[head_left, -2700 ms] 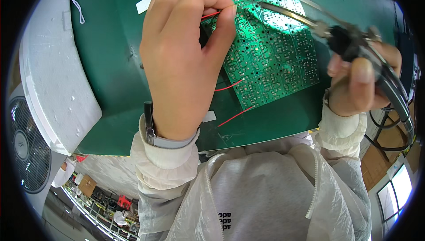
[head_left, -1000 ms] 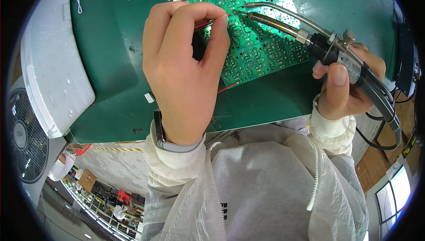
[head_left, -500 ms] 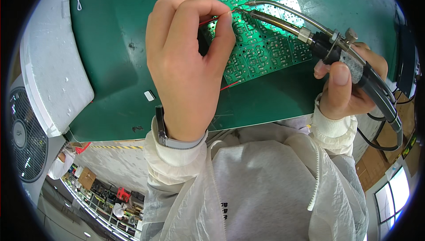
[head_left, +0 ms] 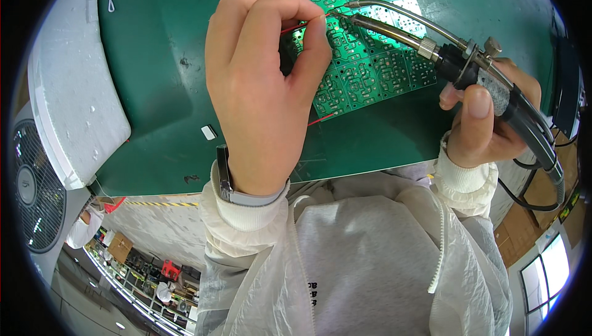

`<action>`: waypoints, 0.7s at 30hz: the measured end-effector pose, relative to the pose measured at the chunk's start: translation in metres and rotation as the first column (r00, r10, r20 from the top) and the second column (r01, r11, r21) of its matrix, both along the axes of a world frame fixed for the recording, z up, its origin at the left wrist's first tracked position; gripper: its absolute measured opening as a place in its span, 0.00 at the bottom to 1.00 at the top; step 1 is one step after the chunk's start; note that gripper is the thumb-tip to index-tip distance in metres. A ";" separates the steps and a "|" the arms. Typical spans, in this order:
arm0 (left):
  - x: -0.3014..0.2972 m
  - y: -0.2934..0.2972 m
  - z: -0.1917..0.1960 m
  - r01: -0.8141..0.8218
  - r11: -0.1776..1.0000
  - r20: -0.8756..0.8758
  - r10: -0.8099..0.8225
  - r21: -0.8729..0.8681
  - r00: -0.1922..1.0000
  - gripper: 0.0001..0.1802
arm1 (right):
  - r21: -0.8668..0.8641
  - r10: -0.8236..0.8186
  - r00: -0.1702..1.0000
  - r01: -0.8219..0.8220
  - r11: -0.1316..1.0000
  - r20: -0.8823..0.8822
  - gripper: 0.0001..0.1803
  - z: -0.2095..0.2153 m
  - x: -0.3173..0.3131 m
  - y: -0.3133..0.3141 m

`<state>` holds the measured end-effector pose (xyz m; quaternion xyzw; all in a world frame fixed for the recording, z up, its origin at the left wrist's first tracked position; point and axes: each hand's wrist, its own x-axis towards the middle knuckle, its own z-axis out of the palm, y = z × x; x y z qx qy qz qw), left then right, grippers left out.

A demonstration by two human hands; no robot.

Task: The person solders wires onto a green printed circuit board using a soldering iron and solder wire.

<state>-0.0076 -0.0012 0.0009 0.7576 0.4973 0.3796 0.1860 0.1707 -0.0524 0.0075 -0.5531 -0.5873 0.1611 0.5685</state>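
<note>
Green mat [head_left: 154,108] under circuit board [head_left: 370,58]; foam block [head_left: 74,89] left; fan [head_left: 31,194]

This is an electronics assembly workshop. A green work mat [head_left: 154,89] covers the bench, and at 12 o'clock lies a panel of green circuit boards [head_left: 364,58] with red wires [head_left: 320,119]. At 3 o'clock a soldering iron [head_left: 431,46] with a hose reaches over the panel. A white foam block [head_left: 74,89] sits at 9 o'clock, a fan [head_left: 34,194] at 8 o'clock, and stocked shelving [head_left: 148,274] at 7 o'clock.
</note>
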 end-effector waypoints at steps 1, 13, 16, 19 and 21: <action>0.000 0.000 0.000 0.002 1.000 -0.003 -0.002 0.003 1.000 0.05 | -0.001 0.000 1.000 0.000 1.000 0.002 0.17 0.000 0.001 0.002; -0.001 0.001 -0.004 -0.002 0.998 -0.016 0.003 0.070 1.000 0.06 | -0.020 -0.010 0.993 0.013 1.000 0.120 0.17 0.011 -0.004 0.003; 0.000 0.001 -0.005 0.000 0.997 -0.007 0.001 0.081 1.000 0.06 | -0.001 0.006 0.991 -0.006 1.000 0.134 0.16 0.010 -0.003 0.004; 0.000 0.001 -0.005 -0.002 0.996 -0.005 0.002 0.085 1.000 0.06 | 0.007 0.026 0.993 -0.027 1.000 0.113 0.16 0.010 -0.004 0.004; 0.000 0.001 -0.006 0.002 0.996 -0.008 -0.002 0.093 1.000 0.06 | 0.001 0.027 0.994 -0.028 1.000 0.105 0.16 0.011 -0.004 0.003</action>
